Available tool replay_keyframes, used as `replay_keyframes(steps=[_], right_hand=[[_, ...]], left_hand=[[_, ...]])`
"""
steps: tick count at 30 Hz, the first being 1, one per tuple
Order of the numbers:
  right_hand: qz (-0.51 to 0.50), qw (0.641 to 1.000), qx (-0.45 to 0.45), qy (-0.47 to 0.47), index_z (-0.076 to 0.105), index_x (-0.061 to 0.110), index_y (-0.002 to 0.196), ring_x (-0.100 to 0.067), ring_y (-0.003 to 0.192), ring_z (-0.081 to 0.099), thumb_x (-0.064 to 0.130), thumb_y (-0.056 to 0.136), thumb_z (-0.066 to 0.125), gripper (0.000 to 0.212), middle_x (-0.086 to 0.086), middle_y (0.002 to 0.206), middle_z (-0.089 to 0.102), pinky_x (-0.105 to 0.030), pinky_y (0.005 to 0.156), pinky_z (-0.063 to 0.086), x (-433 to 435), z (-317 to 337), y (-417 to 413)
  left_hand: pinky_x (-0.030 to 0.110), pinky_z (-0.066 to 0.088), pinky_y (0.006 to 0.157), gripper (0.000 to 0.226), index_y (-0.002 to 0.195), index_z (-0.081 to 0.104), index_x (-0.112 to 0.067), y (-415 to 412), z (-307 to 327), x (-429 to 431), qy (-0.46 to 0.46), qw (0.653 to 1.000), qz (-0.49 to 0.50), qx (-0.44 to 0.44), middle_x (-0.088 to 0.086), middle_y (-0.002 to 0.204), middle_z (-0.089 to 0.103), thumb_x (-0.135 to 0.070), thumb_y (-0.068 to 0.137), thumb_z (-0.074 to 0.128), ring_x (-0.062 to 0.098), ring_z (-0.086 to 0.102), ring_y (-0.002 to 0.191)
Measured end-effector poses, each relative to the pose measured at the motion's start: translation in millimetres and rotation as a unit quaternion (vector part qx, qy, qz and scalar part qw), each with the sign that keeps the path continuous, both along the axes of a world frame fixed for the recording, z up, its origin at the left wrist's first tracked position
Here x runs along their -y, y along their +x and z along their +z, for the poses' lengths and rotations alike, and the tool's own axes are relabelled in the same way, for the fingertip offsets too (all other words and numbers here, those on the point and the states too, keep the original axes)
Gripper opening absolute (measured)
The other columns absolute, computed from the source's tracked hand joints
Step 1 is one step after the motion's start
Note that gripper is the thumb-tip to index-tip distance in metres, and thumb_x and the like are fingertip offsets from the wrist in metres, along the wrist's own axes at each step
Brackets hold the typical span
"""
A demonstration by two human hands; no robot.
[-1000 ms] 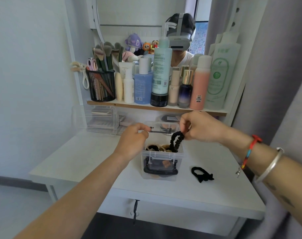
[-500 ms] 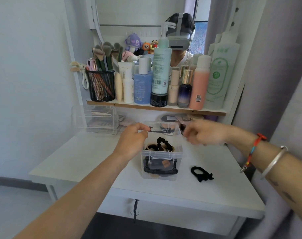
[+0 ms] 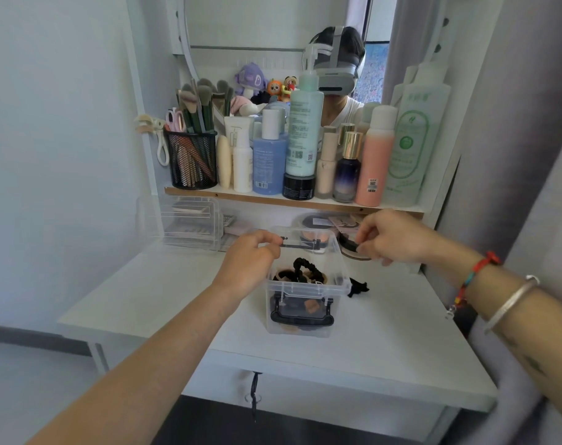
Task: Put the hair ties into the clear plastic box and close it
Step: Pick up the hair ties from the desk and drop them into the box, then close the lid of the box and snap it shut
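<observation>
Hair ties lay in two places: a black scrunchie [image 3: 306,270] curled on top of a few others inside the clear plastic box [image 3: 305,292], and one black hair tie [image 3: 358,287] left out on the white tabletop [image 3: 164,293], just beside the box's right wall and partly hidden behind it. The box stood open, its lid [image 3: 300,240] tipped up at the back edge with a black latch bar across it.

The left hand [image 3: 252,263] was at the box's left rear corner, thumb and forefinger pinched on the lid's edge near the latch. The right hand [image 3: 393,236] hung past the box's far right corner, fingers loosely curled and close together; something dark showed at the fingertips, but whether they gripped it or merely overlapped the items lying behind could not be told.

The stray tie lay below and a little left of the right hand, toward the wearer, its length running roughly left to right along the table. By my reckoning the right hand was plainly the nearer one for it, the left being occupied with the lid.
</observation>
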State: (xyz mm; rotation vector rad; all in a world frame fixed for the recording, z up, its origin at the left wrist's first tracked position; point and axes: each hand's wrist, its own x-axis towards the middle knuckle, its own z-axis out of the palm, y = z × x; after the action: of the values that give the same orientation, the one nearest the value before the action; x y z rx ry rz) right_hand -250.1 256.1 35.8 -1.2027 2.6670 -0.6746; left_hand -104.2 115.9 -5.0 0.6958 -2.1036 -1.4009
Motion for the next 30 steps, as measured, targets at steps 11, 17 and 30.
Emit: replay_keyframes(steps=[11, 17, 30], right_hand=[[0.035, 0.986, -0.118, 0.113, 0.068, 0.007, 0.105, -0.02, 0.091, 0.058, 0.012, 0.082, 0.06, 0.025, -0.01, 0.107, 0.069, -0.019, 0.061, 0.037, 8.4, -40.0, 2.7], [0.067, 0.972, 0.063, -0.215, 0.068, 0.01, 0.099, -0.009, 0.072, 0.055, 0.012, 0.075, 0.072, 0.025, 0.003, 0.077, 0.06, -0.024, 0.076, 0.043, 19.3, 8.2, 18.5], [0.107, 0.99, -0.086, -0.024, 0.072, 0.019, 0.092, -0.018, 0.097, 0.06, 0.036, 0.084, 0.056, 0.025, -0.005, 0.101, 0.072, -0.034, 0.087, 0.048, 74.0, -9.5, 50.9]], left_hand=[[0.027, 0.039, 0.086, 0.032, 0.112, 0.062, -0.011, 5.0, -0.6, 1.3, -0.033, 0.999, -0.007, 0.003, -0.006, 0.105, 0.047, -0.003, 0.085, 0.047, 0.004, 0.046, 0.081], [0.039, 0.047, 0.095, 0.031, 0.105, 0.062, -0.015, 5.1, 2.4, 8.4, -0.037, 0.999, 0.014, -0.006, 0.003, 0.101, 0.056, 0.002, 0.082, 0.051, 0.004, 0.052, 0.076], [0.03, 0.04, 0.099, 0.033, 0.112, 0.063, -0.011, 34.0, 10.2, 64.4, -0.1, 0.988, 0.109, 0.047, 0.004, 0.127, 0.059, -0.007, 0.079, 0.066, 0.021, 0.053, 0.117]])
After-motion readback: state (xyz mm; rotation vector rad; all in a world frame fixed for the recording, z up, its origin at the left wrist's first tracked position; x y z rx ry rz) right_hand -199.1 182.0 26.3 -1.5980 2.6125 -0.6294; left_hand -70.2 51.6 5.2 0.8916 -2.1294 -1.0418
